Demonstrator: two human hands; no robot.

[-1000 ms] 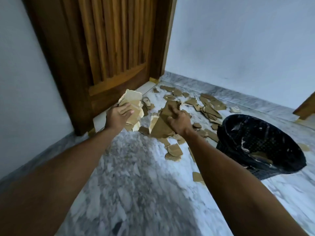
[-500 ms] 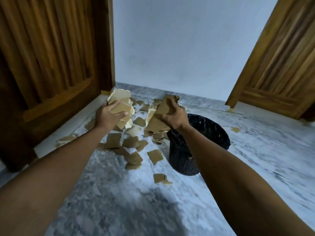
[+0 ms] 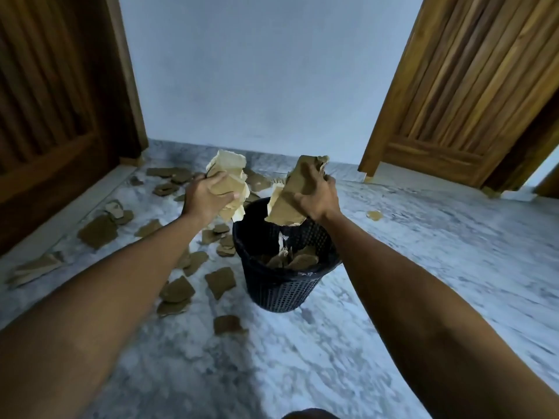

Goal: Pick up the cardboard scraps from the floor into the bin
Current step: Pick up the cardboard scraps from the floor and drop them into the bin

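Note:
A black mesh bin [image 3: 281,290] stands on the marble floor with several brown cardboard scraps inside it. My left hand [image 3: 205,196] grips a pale bundle of cardboard scraps [image 3: 231,172] just left of the bin's rim. My right hand [image 3: 316,196] grips a brown bundle of cardboard scraps [image 3: 286,210] directly over the bin's opening. Several loose scraps [image 3: 219,281] lie on the floor left of the bin.
A dark wooden door [image 3: 54,116] stands at the left and a lighter wooden door [image 3: 472,95] at the right, with a pale wall between. One small scrap [image 3: 374,215] lies right of the bin. The marble floor [image 3: 423,267] stretches to the right.
Both hands have carried their bundles from the pile on the floor over to the bin. My view has swung right, so the bin now sits under my hands.

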